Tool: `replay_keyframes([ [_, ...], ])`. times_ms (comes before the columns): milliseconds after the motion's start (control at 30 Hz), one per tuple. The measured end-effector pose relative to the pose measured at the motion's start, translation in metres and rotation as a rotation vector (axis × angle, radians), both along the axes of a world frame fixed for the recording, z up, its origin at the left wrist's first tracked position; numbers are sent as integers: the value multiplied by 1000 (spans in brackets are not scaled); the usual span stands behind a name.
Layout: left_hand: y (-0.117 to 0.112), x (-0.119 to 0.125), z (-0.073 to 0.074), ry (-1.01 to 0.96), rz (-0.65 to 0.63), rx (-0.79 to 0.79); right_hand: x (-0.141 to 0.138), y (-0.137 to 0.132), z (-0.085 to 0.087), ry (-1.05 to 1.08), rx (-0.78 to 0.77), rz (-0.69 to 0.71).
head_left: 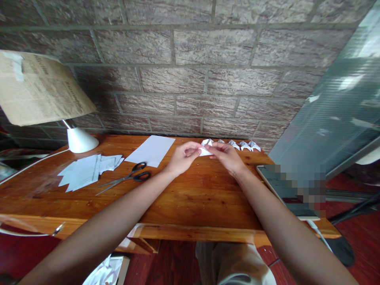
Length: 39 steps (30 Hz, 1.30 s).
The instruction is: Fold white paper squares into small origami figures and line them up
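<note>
Wooden desk (pixel 196 206): white lamp (pixel 81 140), cut paper pieces (pixel 84 170), black-handled scissors (pixel 128 177), white sheet (pixel 151 150), row of folded shapes (pixel 245 146), tablet (pixel 276 186)

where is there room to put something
The brown wooden desk is bare this side of the left hand and right hand, between black-handled metal scissors and a flat dark device; a smaller gap separates the rectangular white sheet from the white lamp base. Crowded: left, with cut white papers; back right, with folded white paper shapes.

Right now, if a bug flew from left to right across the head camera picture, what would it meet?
Lamp → scissors → left hand → folded paper → right hand → tablet.
</note>
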<state>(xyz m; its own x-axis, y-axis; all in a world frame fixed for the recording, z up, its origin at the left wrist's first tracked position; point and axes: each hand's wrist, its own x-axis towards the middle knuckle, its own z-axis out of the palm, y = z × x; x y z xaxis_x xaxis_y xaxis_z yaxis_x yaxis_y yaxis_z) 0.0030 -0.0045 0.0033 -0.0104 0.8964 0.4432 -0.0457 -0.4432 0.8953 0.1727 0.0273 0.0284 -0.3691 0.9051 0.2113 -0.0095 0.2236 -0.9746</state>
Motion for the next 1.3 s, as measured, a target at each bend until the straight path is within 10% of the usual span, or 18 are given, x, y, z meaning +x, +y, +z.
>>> replay_keyframes([
  [533, -2, 0, 3, -234, -83, -209, 4, -1, 3, 103, -209, 60],
  [1300, -1, 2, -2, -308, -98, -268, 3, 3, -4, -70, 28, 82],
])
